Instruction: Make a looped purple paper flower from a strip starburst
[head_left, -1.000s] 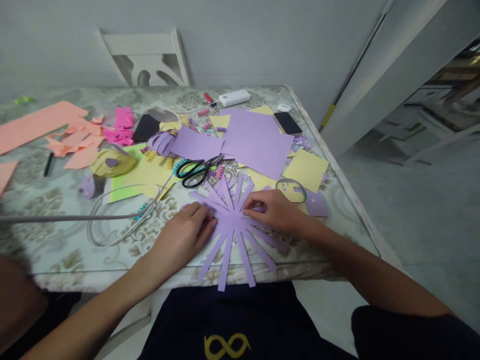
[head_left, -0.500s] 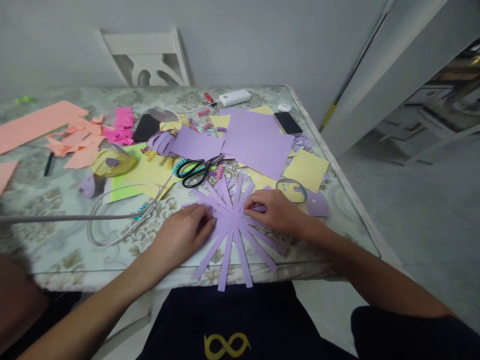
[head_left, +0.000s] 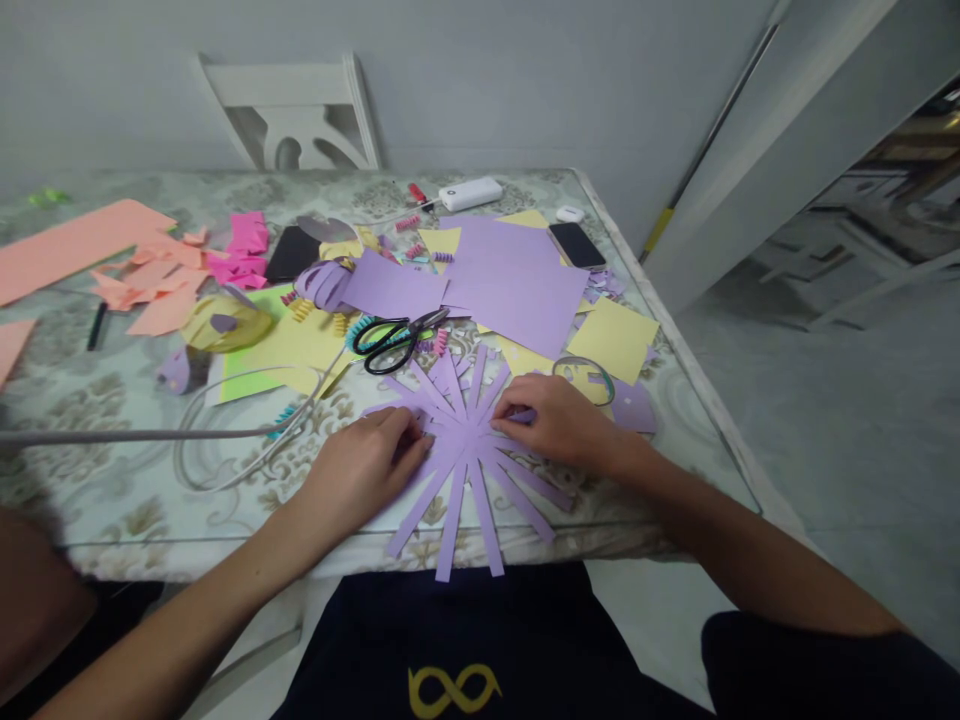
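Purple paper strips point(head_left: 470, 437) lie crossed in a starburst at the table's front edge, with several ends reaching over it. My left hand point(head_left: 371, 455) rests at the left side, its thumb and fingers closed on a strip end. On the opposite side my right hand point(head_left: 551, 418) pinches another purple strip between thumb and forefinger. Black-handled scissors point(head_left: 397, 340) lie just beyond the starburst, blades partly open. A roll of clear tape point(head_left: 583, 381) sits beside my right hand.
Purple sheets point(head_left: 514, 285) and yellow paper point(head_left: 611, 342) spread behind the strips, near a phone point(head_left: 576, 246). A pale cable point(head_left: 180, 436) loops across the left side. Folded yellow paper shapes point(head_left: 229, 322) and orange paper point(head_left: 82, 248) lie farther left. A white power bank point(head_left: 470, 194) is at the back.
My right hand has shifted very slightly to the right, still pinching its strip. The left hand stays in place.
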